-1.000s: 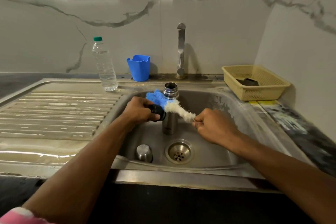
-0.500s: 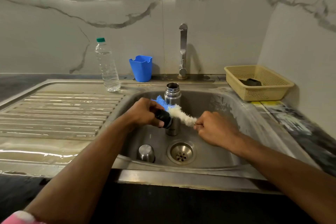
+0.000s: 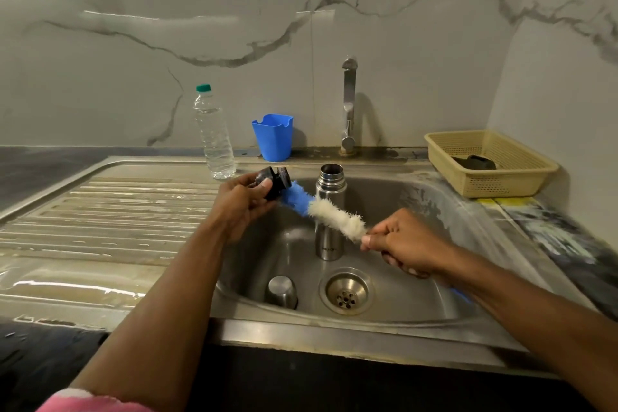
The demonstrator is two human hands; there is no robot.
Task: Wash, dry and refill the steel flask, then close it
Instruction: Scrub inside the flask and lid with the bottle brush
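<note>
Steel flask (image 3: 330, 211): head view — it stands upright and uncapped in the sink basin (image 3: 394, 281), behind the drain (image 3: 346, 292), its open mouth facing up.
Stopper (image 3: 272, 181): dark, held up over the sink's left rim, close to the flask's neck but apart from it.
Left hand (image 3: 242, 204): fingers and thumb curled round the stopper, gripping it from below and behind.
Bottle brush (image 3: 322, 211): blue bristles at the tip, white bristles behind — the blue end touches the stopper, and the brush crosses in front of the flask's shoulder.
Right hand (image 3: 406, 244): closed tight on the brush handle just below the white bristles, fist over the right part of the basin.
Steel cup (image 3: 281, 291): upside down on the basin floor, left of the drain.
Tap (image 3: 348, 104): behind the sink, above the flask.
Water bottle (image 3: 214, 134): clear plastic with a green cap, upright on the back edge of the draining board (image 3: 100, 211).
Blue holder (image 3: 273, 136): between the water bottle and the tap.
Basket (image 3: 491, 162): beige, right of the sink, with a dark object inside that I cannot identify.
</note>
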